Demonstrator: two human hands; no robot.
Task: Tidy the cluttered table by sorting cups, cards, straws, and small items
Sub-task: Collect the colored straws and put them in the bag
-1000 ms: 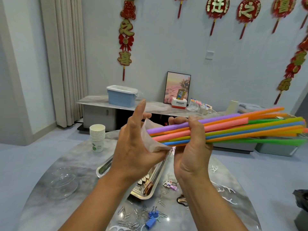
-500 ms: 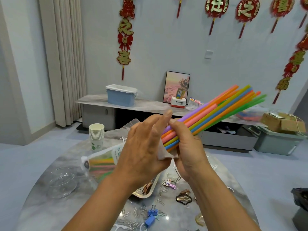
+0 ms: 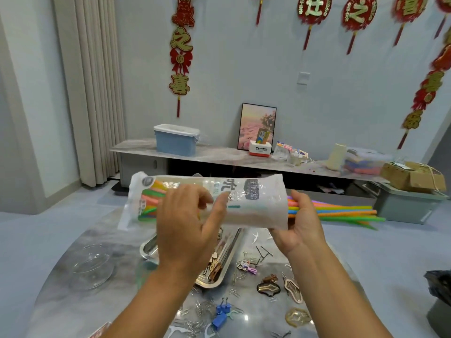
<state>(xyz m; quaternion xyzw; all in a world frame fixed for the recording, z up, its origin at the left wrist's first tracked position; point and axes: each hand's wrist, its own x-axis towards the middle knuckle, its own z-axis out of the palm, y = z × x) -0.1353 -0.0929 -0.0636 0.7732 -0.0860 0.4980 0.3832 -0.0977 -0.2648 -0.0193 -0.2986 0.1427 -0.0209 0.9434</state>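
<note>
I hold a clear plastic straw bag (image 3: 256, 203) level above the round marble table (image 3: 61, 296). A bundle of coloured straws (image 3: 341, 211) sticks out of its right end, and more straws show inside its left end. My left hand (image 3: 185, 230) is in front of the bag's middle, thumb and fingers on the plastic. My right hand (image 3: 302, 223) grips the straws at the bag's open right end.
A metal tray (image 3: 219, 276) with hair clips lies under my hands. A clear glass dish (image 3: 92, 267) sits at the left. Blue binder clips (image 3: 220, 313), paper clips and hair clips (image 3: 268, 286) litter the near table. A low sideboard (image 3: 219, 154) stands behind.
The straws have swung from pointing up-right to level, and have slid partway into the bag. The bag has come up from low left to cover the bundle's left half.
</note>
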